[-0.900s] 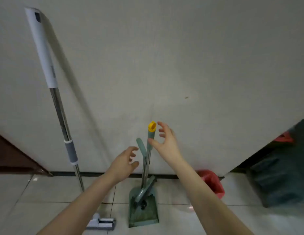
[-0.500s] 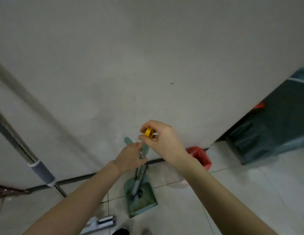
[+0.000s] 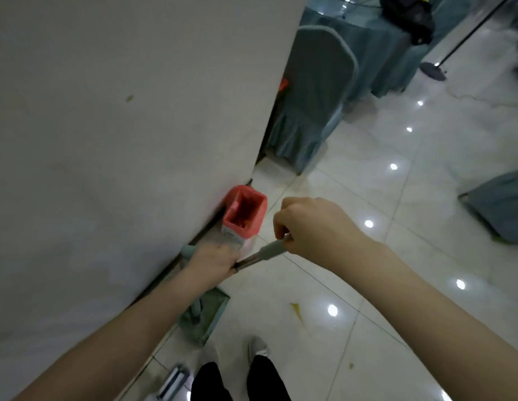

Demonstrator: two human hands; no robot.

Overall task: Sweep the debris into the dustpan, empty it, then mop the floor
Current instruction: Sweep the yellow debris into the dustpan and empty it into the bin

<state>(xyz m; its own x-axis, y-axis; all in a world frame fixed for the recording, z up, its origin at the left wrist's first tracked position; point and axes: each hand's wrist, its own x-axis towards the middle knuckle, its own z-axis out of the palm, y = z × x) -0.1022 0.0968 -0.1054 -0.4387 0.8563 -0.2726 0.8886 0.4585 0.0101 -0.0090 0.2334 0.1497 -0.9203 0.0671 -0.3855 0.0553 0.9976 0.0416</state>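
My right hand (image 3: 312, 227) grips the top of the broom handle (image 3: 263, 253), a metal shaft with a grey-green grip. My left hand (image 3: 214, 261) is curled round a teal handle (image 3: 187, 251) lower down, next to the wall, and touches the broom shaft too. The green dustpan (image 3: 207, 316) stands on the floor under my left forearm, partly hidden by it. A yellow scrap of debris (image 3: 297, 309) lies on the white tiles to the dustpan's right, and a smaller bit (image 3: 351, 365) lies nearer me. The mop head (image 3: 172, 383) shows at the bottom edge.
A small bin with a red bag (image 3: 244, 212) stands against the grey wall (image 3: 121, 125) just beyond my hands. Covered chairs (image 3: 315, 91) and a draped table (image 3: 396, 47) stand at the back right. Another covered chair (image 3: 501, 206) is at the right. My feet (image 3: 257, 347) are below.
The view has swung right and down from the wall to the floor. My right hand has pulled the broom handle out to the right, away from the dustpan; my left hand stays on the teal handle.
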